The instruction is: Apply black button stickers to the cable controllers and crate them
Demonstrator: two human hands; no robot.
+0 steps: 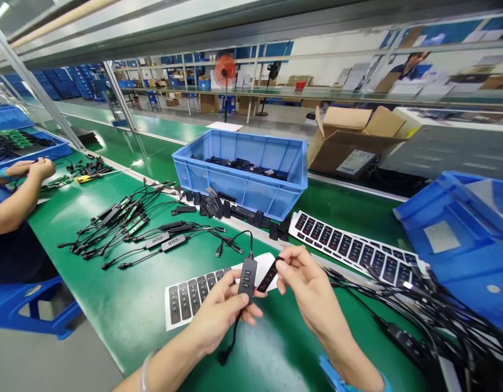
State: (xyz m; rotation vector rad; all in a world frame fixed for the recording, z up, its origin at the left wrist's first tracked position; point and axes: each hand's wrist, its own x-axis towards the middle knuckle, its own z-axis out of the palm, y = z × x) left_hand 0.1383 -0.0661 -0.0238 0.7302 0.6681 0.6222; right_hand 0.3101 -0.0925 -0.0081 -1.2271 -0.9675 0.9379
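The black controller (247,279) is in the left hand (221,305), thumb pressed on its lower front and fingers behind, its button face turned upward. One lead leaves its far end; the other hangs below the hand to a plug (224,356). The right hand (302,277) pinches a dark label (268,276) by its upper end, tilted just to the right of the controller.

Good handling here probably means keeping the left grip firm but the thumb off the button face, holding the label only by its end so its back stays clean, and squaring its long edge with the controller's before any contact. A loose lead could tug the body askew.

Just left of the left hand, a label sheet (182,305) lies on the green counter (145,326). Beyond the right hand lies another sheet (349,247); farther ahead of both hands stands a blue crate (243,190).
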